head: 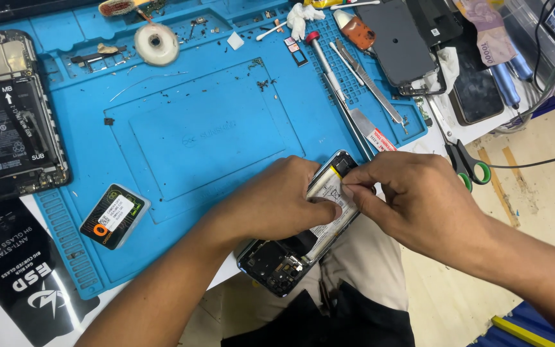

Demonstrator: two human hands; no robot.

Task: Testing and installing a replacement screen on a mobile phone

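Two hands hold an open phone at the blue mat's edge.

The left hand (277, 199) grips the open phone (303, 225) at the near edge of the blue mat (187, 128). The right hand (412, 199) pinches its battery (330, 193). A second open phone (14, 109) lies on the mat's left edge; scissors (464, 160) lie just past its right edge.

I work at a phone repair bench, a small workshop; under my hands lies a blue silicone repair mat (194, 128) with moulded trays, littered with tiny screws and scraps; a second opened black phone (17, 115) with its battery bared rests on the mat's left edge; a red-capped metal screwdriver (329, 71), flat steel prying tools (370, 80), black-and-green-handled scissors (467, 164) and a white roll of tape (156, 43) lie about; detached dark phone back panels (399, 42) are stacked at the top right.
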